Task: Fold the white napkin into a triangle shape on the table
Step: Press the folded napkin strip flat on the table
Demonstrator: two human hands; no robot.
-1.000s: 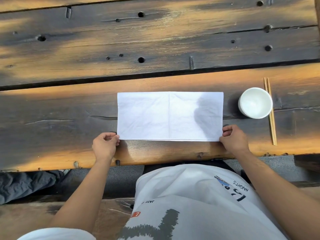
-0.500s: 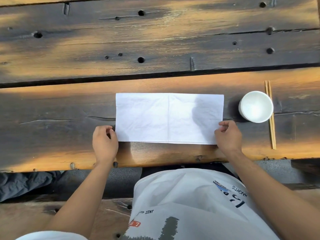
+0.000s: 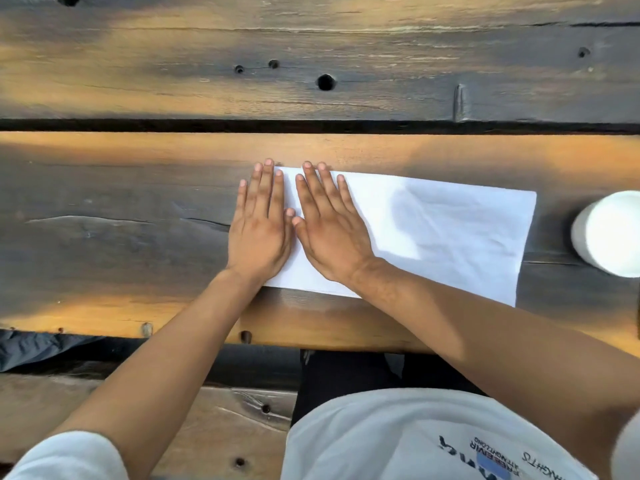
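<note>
Fingers [image 3: 265, 188] of both hands lie spread and flat, gripping nothing; a moment ago they pinched the near corners. On the table [image 3: 104, 209] the white napkin [image 3: 433, 230] is a rectangle (no diagonal fold yet). The left hand [image 3: 260, 230] and right hand [image 3: 330, 233] now press its left end, likely smoothing it.

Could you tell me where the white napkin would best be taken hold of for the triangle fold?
Probably the far right corner of the white napkin, pinched from the right. That end lies flat and uncovered, while the left hand and right hand press flat on its left end. The white cup stands close beside it.
</note>
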